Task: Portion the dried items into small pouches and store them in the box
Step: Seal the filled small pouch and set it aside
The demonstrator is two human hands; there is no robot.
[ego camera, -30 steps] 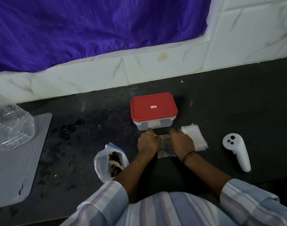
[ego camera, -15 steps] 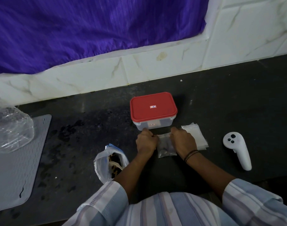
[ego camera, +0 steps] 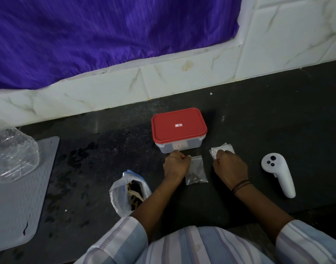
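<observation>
A small clear pouch (ego camera: pixel 196 171) with dark dried items in it lies flat on the black counter. My left hand (ego camera: pixel 175 165) pinches its top left corner. My right hand (ego camera: pixel 230 167) is apart from that pouch, fingers closed on the edge of a stack of empty clear pouches (ego camera: pixel 223 149) to the right. Just beyond both hands stands a clear box (ego camera: pixel 179 146) with its red lid (ego camera: pixel 178 126) closed. An open plastic bag of dried items (ego camera: pixel 130 193) stands by my left forearm.
A white handheld controller (ego camera: pixel 277 173) lies at the right. A grey mat (ego camera: pixel 16 191) covers the left of the counter, with crumpled clear plastic (ego camera: pixel 10 155) on it. A marble-tiled wall and a purple cloth (ego camera: pixel 106 35) rise behind.
My right hand let go of the filled pouch and moved right onto the stack of empty pouches. My left hand stays on the filled pouch.
</observation>
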